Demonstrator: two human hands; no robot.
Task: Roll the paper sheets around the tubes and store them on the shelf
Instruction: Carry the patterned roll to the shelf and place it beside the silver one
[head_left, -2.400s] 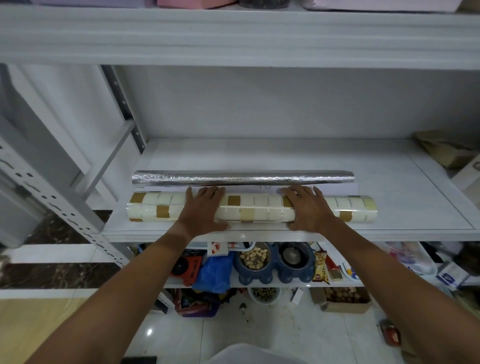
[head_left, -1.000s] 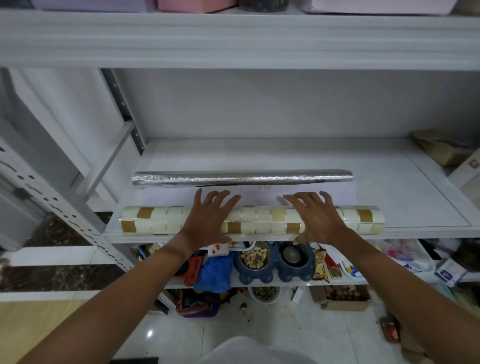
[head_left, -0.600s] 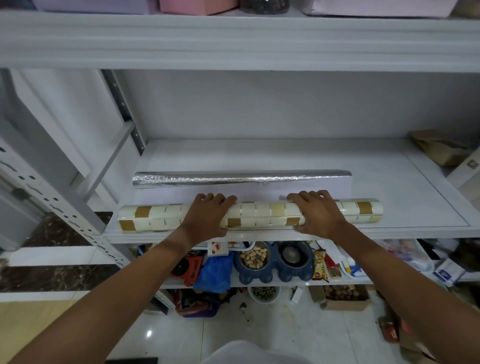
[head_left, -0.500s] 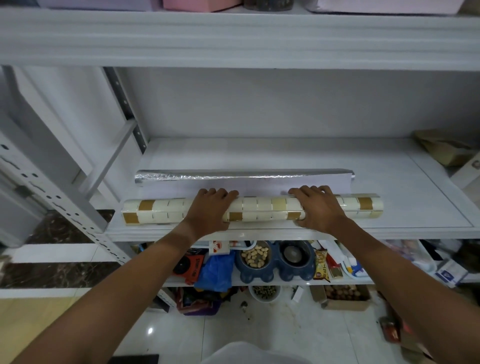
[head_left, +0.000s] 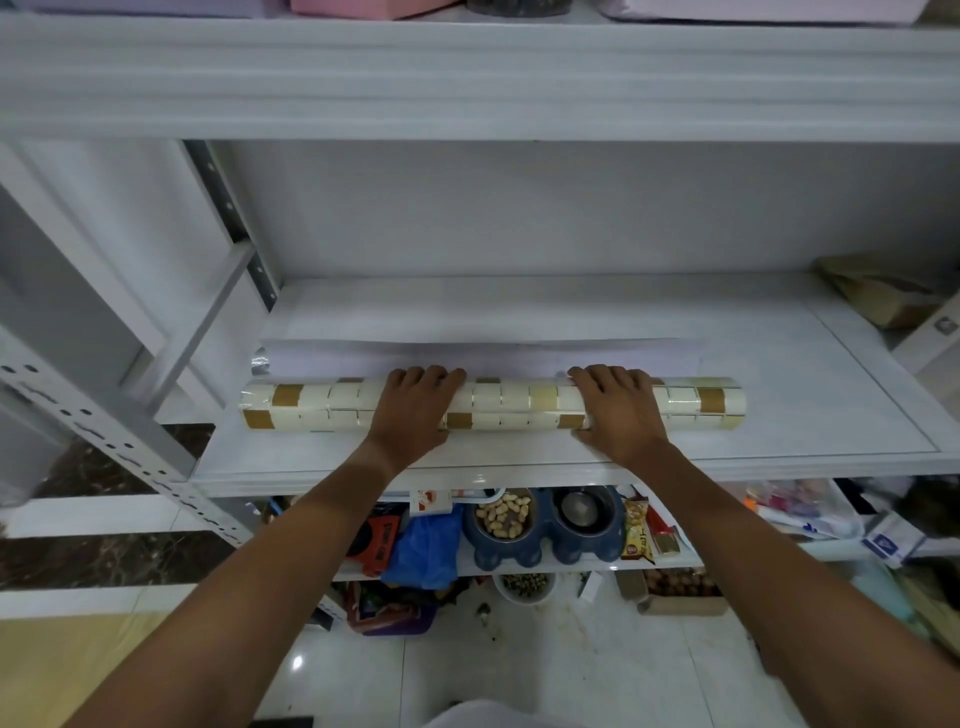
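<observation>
Tube under left hand, right hand; fingers curled over top.

2 bare forearms run up from the bottom corners, sleeveless to the frame edge. The bare left hand and bare right hand carry no rings, watch or gloves.

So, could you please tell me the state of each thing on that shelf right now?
Checkered roll: lying along the shelf front, partly rolled, under both hands.
Left hand: palm on the roll, fingers curled over its top.
Right hand: likewise.
Paper sheet: loose part flat behind the roll.
Silver roll: nearly hidden, only its left end shows.
</observation>
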